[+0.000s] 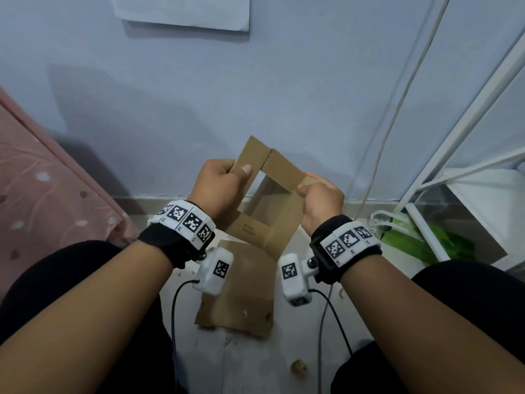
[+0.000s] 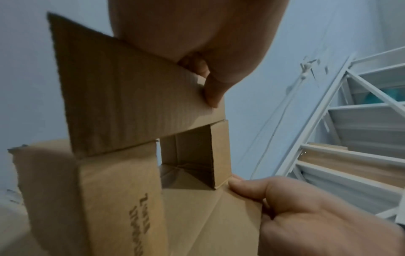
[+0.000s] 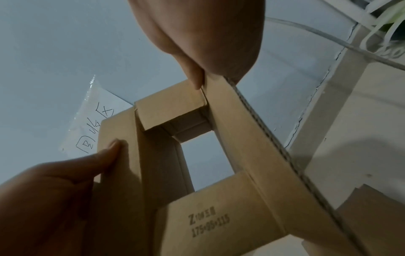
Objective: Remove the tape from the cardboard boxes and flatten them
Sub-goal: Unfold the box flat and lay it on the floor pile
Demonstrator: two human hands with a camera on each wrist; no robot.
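A small brown cardboard box (image 1: 270,220), opened at both ends so I see straight through it, is held up in front of the wall. My left hand (image 1: 224,180) grips its upper left flap (image 2: 122,97), thumb on the front face. My right hand (image 1: 318,200) pinches the upper right side panel (image 3: 241,131) between thumb and fingers. Printed lettering (image 3: 208,223) shows on a lower flap. A flattened cardboard piece (image 1: 238,297) lies on the floor under my wrists. No tape is visible on the held box.
A pink patterned fabric (image 1: 37,194) lies at the left. At the right stands a white metal rack (image 1: 460,177), a green bag (image 1: 426,237) at its foot. White cables (image 1: 397,115) hang down the wall. A paper sheet (image 1: 181,9) is stuck high on the wall. Cardboard scraps (image 1: 298,366) dot the floor.
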